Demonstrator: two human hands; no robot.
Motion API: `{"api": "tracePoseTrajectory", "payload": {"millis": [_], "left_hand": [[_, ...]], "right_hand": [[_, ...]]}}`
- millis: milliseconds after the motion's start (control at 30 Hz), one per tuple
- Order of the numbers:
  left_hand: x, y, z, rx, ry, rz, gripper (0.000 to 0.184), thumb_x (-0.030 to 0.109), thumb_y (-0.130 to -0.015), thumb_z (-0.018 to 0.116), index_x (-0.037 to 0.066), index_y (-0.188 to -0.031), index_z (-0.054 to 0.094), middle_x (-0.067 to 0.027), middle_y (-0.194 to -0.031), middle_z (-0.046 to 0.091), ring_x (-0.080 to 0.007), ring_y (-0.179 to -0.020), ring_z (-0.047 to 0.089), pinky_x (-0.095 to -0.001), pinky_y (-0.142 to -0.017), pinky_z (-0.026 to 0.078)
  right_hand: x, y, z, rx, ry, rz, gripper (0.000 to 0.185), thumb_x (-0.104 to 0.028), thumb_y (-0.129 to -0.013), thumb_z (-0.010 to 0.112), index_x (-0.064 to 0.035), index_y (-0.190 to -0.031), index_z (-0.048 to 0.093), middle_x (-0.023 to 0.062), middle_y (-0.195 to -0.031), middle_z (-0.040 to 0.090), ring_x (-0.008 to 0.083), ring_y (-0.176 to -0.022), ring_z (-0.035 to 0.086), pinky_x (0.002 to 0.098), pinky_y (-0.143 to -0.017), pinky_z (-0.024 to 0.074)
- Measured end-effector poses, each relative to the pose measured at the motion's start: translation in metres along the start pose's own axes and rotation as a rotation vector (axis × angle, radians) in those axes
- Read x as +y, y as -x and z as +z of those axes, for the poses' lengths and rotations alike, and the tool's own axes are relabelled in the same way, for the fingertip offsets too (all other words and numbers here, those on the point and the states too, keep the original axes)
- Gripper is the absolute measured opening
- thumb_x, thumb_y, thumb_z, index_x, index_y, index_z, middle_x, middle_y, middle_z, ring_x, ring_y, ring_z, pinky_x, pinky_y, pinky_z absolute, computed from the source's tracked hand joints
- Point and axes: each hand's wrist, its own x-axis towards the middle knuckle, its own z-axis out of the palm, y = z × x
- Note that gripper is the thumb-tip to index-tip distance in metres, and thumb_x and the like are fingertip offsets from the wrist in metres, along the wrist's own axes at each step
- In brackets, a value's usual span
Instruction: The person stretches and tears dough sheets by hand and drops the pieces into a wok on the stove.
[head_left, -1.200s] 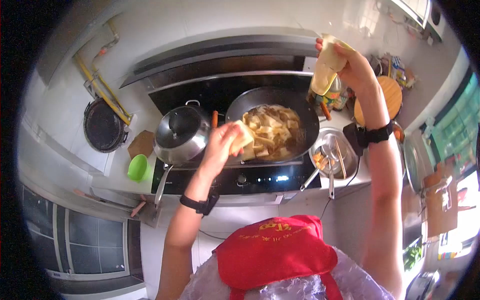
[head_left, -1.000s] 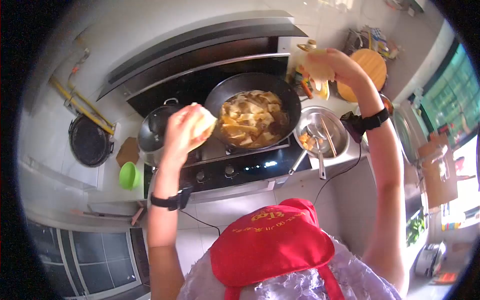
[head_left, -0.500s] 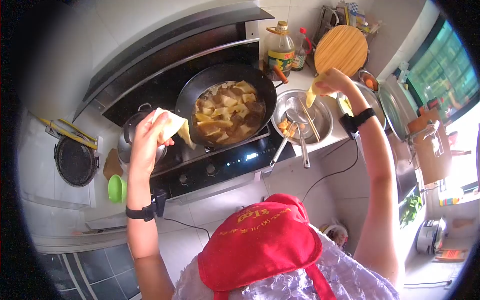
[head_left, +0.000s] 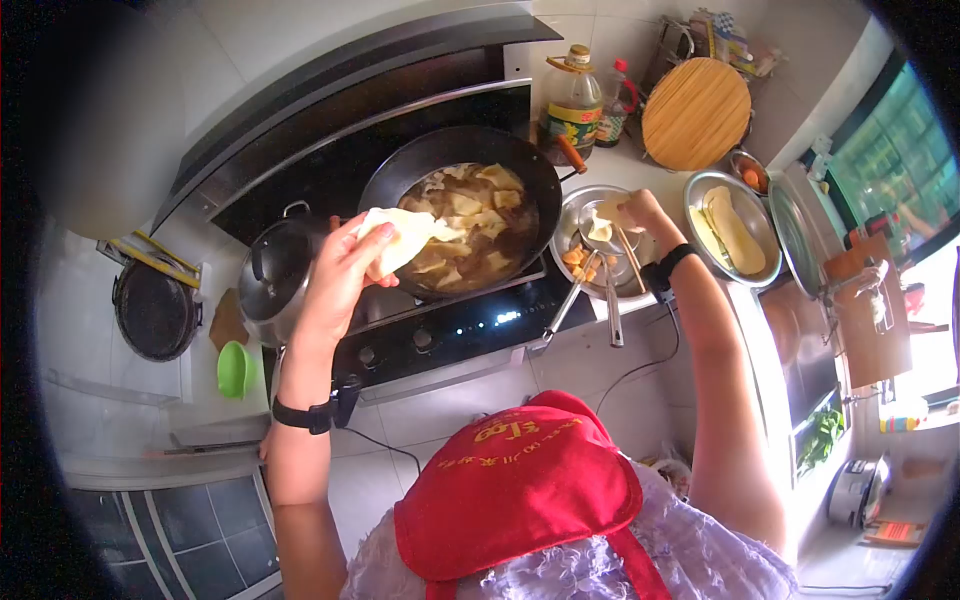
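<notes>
My left hand point(head_left: 340, 270) grips a pale sheet of dough point(head_left: 398, 243), held over the near left rim of the black wok point(head_left: 385, 180). Brown broth with many torn dough pieces point(head_left: 465, 205) fills the wok. Closed around a smaller dough piece point(head_left: 606, 216), my right hand point(head_left: 648, 218) is above the steel basin point(head_left: 640, 296). In that basin lie chopsticks point(head_left: 632, 262), two metal-handled utensils point(head_left: 613, 310) and some orange chunks point(head_left: 577, 262). To its right, a steel bowl point(head_left: 697, 190) holds long flat dough strips point(head_left: 735, 230).
A lidded pot point(head_left: 275, 265) stands left of the wok. Behind the basin are an oil bottle point(head_left: 572, 105), a red-capped bottle point(head_left: 613, 110) and a round wooden board point(head_left: 697, 113). A green cup point(head_left: 234, 370) sits at left. The wok's wooden handle point(head_left: 571, 154) points right.
My right hand has come down and slightly left with its dough piece, over the basin. My left hand has moved right and slightly up, nearer the wok, still holding its dough.
</notes>
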Motion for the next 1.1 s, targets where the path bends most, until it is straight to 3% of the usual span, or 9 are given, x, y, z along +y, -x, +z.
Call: {"api": "tracePoseTrajectory", "payload": {"millis": [33, 133, 200, 333, 367, 467, 567, 667, 1100], "left_hand": [[0.000, -0.001, 0.002, 0.002, -0.001, -0.006, 0.023, 0.023, -0.096, 0.059, 0.003, -0.109, 0.060, -0.0030, -0.089, 0.063, -0.0073, -0.062, 0.054, -0.0246, -0.058, 0.049], [0.003, -0.004, 0.007, -0.042, 0.049, -0.007, 0.022, 0.022, -0.096, 0.059, 0.003, -0.106, 0.061, -0.0022, -0.087, 0.063, -0.0071, -0.063, 0.055, -0.0245, -0.060, 0.050], [0.004, -0.009, 0.010, -0.042, 0.078, -0.013, 0.020, 0.022, -0.097, 0.058, 0.003, -0.104, 0.061, -0.0020, -0.087, 0.063, -0.0070, -0.064, 0.055, -0.0248, -0.061, 0.051], [0.005, -0.009, 0.029, 0.013, 0.219, 0.030, 0.021, 0.019, -0.095, 0.061, 0.003, -0.108, 0.061, -0.0045, -0.092, 0.065, -0.0087, -0.067, 0.059, -0.0272, -0.063, 0.053], [0.001, -0.008, 0.031, -0.034, 0.251, 0.043, 0.023, 0.016, -0.095, 0.059, 0.001, -0.114, 0.060, -0.0060, -0.101, 0.065, -0.0110, -0.085, 0.063, -0.0237, -0.060, 0.056], [0.000, 0.009, 0.049, -0.087, 0.199, 0.028, 0.023, 0.019, -0.097, 0.057, 0.001, -0.113, 0.060, -0.0041, -0.088, 0.064, -0.0079, -0.067, 0.059, -0.0218, -0.055, 0.052], [-0.014, 0.032, 0.051, -0.145, 0.016, -0.015, 0.023, 0.024, -0.098, 0.056, 0.002, -0.105, 0.060, -0.0018, -0.077, 0.063, -0.0078, -0.056, 0.055, -0.0226, -0.052, 0.048], [-0.037, 0.051, 0.047, -0.141, -0.052, -0.059, 0.026, 0.024, -0.101, 0.052, -0.001, -0.098, 0.059, 0.0002, -0.067, 0.052, -0.0068, -0.052, 0.045, -0.0249, -0.054, 0.045], [-0.059, 0.109, -0.027, -0.057, -0.059, -0.129, 0.026, 0.018, -0.101, 0.050, -0.005, -0.109, 0.058, -0.0063, -0.075, 0.058, -0.0123, -0.058, 0.053, -0.0313, -0.064, 0.050]], "right_hand": [[-0.013, 0.008, -0.015, -0.151, 0.378, -0.088, 0.020, -0.024, -0.091, 0.059, -0.0098, -0.095, 0.073, 0.0106, -0.095, 0.071, 0.0248, -0.082, 0.070, 0.0335, -0.066, 0.0559], [-0.066, 0.039, -0.065, 0.074, -0.276, 0.364, 0.035, -0.035, -0.095, 0.057, -0.0045, -0.096, 0.072, 0.0101, -0.099, 0.072, 0.0237, -0.086, 0.070, 0.0327, -0.068, 0.0568], [-0.116, 0.069, -0.132, -0.273, -1.259, 0.354, 0.050, -0.049, -0.096, 0.053, -0.0020, -0.097, 0.072, 0.0116, -0.101, 0.071, 0.0251, -0.092, 0.069, 0.0328, -0.076, 0.0568], [-0.236, 0.141, -0.214, -0.842, -1.685, -0.623, 0.094, -0.073, -0.091, 0.019, 0.0040, -0.139, 0.043, 0.0196, -0.140, 0.049, 0.0295, -0.132, 0.045, 0.0391, -0.112, 0.0330], [-0.267, 0.149, -0.216, -0.750, -1.778, -0.756, 0.094, -0.074, -0.090, 0.018, -0.0006, -0.148, 0.028, 0.0176, -0.148, 0.040, 0.0279, -0.137, 0.039, 0.0389, -0.114, 0.0298], [-0.327, 0.154, -0.219, -0.427, -2.319, -0.717, 0.078, -0.066, -0.095, 0.028, -0.0071, -0.145, 0.035, 0.0149, -0.139, 0.050, 0.0259, -0.126, 0.050, 0.0406, -0.108, 0.0375], [-0.339, 0.153, -0.244, -0.135, -2.640, -0.395, 0.050, -0.036, -0.099, 0.051, -0.0027, -0.136, 0.044, 0.0154, -0.126, 0.059, 0.0245, -0.112, 0.060, 0.0412, -0.098, 0.0484], [-0.339, 0.166, -0.250, -0.065, -2.848, -0.280, 0.044, -0.025, -0.100, 0.050, 0.0023, -0.134, 0.044, 0.0188, -0.127, 0.058, 0.0270, -0.113, 0.060, 0.0421, -0.100, 0.0473], [-0.305, 0.173, -0.222, 0.390, -2.841, -0.149, 0.042, -0.020, -0.097, 0.053, 0.0072, -0.129, 0.047, 0.0197, -0.124, 0.060, 0.0293, -0.111, 0.062, 0.0412, -0.101, 0.0479]]}}
